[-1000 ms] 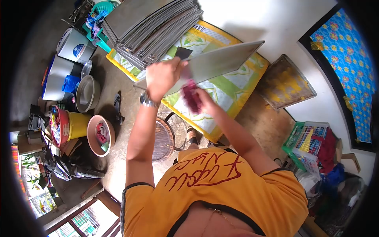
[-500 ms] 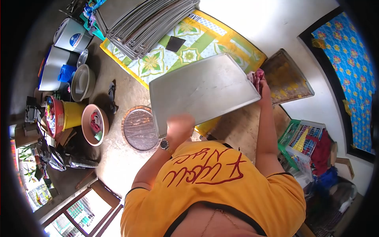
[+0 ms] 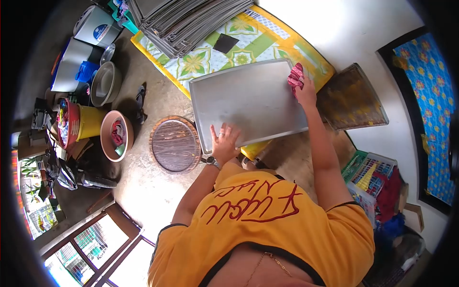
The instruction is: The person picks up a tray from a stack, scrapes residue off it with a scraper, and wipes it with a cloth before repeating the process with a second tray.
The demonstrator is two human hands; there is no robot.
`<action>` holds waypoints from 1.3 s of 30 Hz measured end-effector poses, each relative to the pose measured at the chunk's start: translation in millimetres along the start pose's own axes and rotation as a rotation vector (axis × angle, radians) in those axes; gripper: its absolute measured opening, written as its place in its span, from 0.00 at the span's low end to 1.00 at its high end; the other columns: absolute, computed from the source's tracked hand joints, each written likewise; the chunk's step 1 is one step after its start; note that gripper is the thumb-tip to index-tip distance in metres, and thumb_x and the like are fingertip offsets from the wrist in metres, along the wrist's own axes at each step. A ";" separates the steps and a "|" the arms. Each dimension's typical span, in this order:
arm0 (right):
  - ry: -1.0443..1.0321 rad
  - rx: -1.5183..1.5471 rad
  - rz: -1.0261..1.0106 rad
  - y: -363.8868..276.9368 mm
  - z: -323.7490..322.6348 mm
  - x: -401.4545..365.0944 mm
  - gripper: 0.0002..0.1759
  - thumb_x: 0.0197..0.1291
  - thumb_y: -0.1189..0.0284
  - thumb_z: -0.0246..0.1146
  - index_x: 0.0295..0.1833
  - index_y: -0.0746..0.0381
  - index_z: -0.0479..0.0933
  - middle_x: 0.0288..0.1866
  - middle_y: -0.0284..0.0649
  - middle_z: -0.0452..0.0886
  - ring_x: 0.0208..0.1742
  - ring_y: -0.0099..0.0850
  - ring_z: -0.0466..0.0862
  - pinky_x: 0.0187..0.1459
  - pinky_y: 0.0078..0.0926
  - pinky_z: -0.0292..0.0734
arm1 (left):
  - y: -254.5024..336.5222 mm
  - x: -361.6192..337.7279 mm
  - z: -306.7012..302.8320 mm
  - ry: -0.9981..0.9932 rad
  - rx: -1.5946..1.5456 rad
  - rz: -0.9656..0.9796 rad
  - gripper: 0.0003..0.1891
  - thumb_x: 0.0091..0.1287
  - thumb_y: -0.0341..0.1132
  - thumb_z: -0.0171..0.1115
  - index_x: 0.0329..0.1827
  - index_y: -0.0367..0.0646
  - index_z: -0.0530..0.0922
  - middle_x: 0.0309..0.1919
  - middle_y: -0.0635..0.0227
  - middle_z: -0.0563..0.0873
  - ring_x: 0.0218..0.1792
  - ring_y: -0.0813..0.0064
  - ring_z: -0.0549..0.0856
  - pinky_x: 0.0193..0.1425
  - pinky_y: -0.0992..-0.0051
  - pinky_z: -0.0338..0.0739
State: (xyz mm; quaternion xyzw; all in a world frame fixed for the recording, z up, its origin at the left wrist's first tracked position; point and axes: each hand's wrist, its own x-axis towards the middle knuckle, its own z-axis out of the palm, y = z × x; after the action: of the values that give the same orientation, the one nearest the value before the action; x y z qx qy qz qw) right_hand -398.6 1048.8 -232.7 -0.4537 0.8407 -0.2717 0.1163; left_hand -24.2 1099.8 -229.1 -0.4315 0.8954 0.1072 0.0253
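Observation:
A large grey metal tray [image 3: 251, 103] lies in front of me, over the near edge of a table with a green, white and yellow patterned cover [image 3: 193, 64]. My left hand [image 3: 225, 142] rests with spread fingers on the tray's near left corner area, holding nothing. At the tray's far right edge, my right hand [image 3: 305, 91] grips a crumpled red-pink cloth [image 3: 296, 76], which touches the tray's surface. A small dark square [image 3: 225, 43] lies on the cover beyond the tray.
Many stacked metal trays [image 3: 186, 24] stand at the table's far left. A stained tray [image 3: 354, 100] leans on the right wall. A round wooden-topped stool [image 3: 175, 145], a pink basin [image 3: 116, 136] and a yellow bucket [image 3: 89, 122] are left. Baskets [image 3: 368, 172] sit lower right.
The tray now lies flatter on the table. My right hand has moved with the cloth from the right corner to the far right edge. My left hand has settled, fingers spread.

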 end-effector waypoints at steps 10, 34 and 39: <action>0.008 -0.113 -0.240 -74.8 149.0 14.1 0.30 0.58 0.71 0.57 0.69 0.57 0.68 0.72 0.40 0.67 0.73 0.41 0.65 0.68 0.46 0.60 | -124.3 -13.5 56.2 0.071 -0.982 -0.529 0.44 0.60 0.33 0.64 0.77 0.39 0.49 0.61 0.44 0.76 0.55 0.51 0.82 0.56 0.65 0.77; 0.103 -0.375 -0.345 14.3 45.2 -150.4 0.23 0.64 0.73 0.53 0.66 0.50 0.71 0.72 0.43 0.67 0.70 0.46 0.67 0.67 0.50 0.60 | -144.3 -9.6 39.0 -0.105 -1.539 -0.696 0.25 0.68 0.27 0.56 0.68 0.38 0.63 0.28 0.64 0.85 0.18 0.79 0.82 0.12 0.79 0.75; 0.248 -0.054 0.065 65.4 34.1 -120.4 0.24 0.68 0.71 0.52 0.69 0.52 0.67 0.70 0.49 0.68 0.65 0.50 0.71 0.62 0.45 0.67 | -135.6 -10.2 35.5 -0.084 -1.552 -0.803 0.20 0.69 0.30 0.55 0.64 0.41 0.68 0.31 0.64 0.84 0.24 0.78 0.84 0.16 0.76 0.78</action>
State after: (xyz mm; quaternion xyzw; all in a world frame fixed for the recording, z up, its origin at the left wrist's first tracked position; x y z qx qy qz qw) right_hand -361.6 1165.1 -303.7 -0.3919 0.8700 -0.2991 0.0080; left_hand 86.0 1033.2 -285.5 -0.6052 0.3484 0.6853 -0.2069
